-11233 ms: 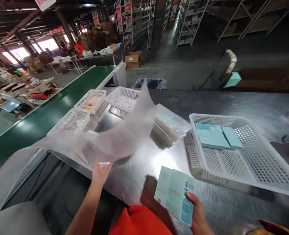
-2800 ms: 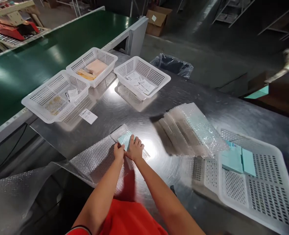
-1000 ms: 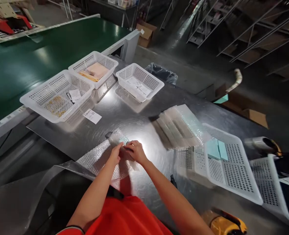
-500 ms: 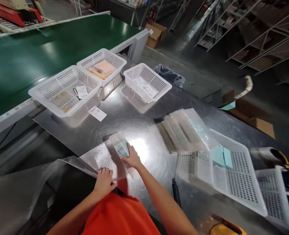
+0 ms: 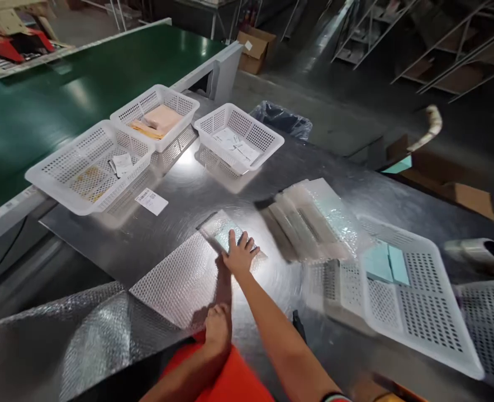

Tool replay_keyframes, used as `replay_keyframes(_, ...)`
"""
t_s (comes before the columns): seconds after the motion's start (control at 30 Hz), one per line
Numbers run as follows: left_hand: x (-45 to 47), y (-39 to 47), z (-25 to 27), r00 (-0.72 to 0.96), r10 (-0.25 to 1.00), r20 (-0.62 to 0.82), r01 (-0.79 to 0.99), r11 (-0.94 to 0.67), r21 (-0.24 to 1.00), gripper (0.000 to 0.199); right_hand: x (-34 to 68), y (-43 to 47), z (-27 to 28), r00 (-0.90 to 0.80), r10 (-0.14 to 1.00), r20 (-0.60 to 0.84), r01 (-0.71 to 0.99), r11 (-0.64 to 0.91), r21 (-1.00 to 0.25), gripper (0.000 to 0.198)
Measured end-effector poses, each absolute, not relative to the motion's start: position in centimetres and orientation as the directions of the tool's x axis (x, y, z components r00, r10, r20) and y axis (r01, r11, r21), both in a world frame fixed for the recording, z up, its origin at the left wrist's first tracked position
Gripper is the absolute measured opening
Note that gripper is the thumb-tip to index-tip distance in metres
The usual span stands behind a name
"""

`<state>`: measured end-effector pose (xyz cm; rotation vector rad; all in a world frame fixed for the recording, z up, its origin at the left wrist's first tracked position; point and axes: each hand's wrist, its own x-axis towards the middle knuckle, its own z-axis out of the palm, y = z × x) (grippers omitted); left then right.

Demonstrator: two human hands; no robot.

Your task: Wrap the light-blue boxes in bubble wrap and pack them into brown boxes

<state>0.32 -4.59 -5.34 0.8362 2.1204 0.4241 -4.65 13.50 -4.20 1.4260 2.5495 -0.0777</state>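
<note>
Fingers spread, a worker's right hand (image 5: 241, 255) presses on a pale green box (image 5: 223, 230) covered with bubble wrap (image 5: 180, 279), in from the near edge of a metal table (image 5: 163, 237). The left hand (image 5: 217, 325) sits closer to that edge, fingers curled; whether they pinch the sheet cannot be told. The bubble wrap lies flat leftward from the box and spills over the near edge, while a stack of packets (image 5: 308, 220) lies to the right, by a basket (image 5: 423, 304). Good wrapping here would seem to call for a flat, steady right palm, the sheet smooth and taut, and the box square to it, so that each turn sits snug without crushing the bubbles.
</note>
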Motion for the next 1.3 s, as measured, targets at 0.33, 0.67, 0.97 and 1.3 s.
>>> replay_keyframes(0.33,-5.5,-14.6,-5.9,-0.633,0.659,-0.406,0.699,0.712,0.066,0.053,-4.5,17.0,-5.7,-0.549,0.826,-0.127,0.831,0.556,0.024,0.089)
replay_keyframes(0.67,-8.2,-22.6,-6.6,-0.601,0.429,-0.674,0.663,0.739,-0.12,0.044,-4.7,17.7,-4.6,-0.542,0.817,-0.197,0.836,0.548,-0.03,0.089)
replay_keyframes(0.97,-14.3,-9.5,-1.8,-0.451,0.77,-0.451,0.577,0.637,0.51,0.04,-4.8,23.3,-1.5,-0.385,0.798,-0.463,0.917,0.388,-0.094,0.103)
replay_keyframes(1.3,-13.2,-4.7,-6.5,-0.491,0.651,-0.579,-0.083,0.626,0.775,0.04,-4.8,7.7,-1.6,-0.533,0.843,0.067,0.843,0.536,-0.041,0.054)
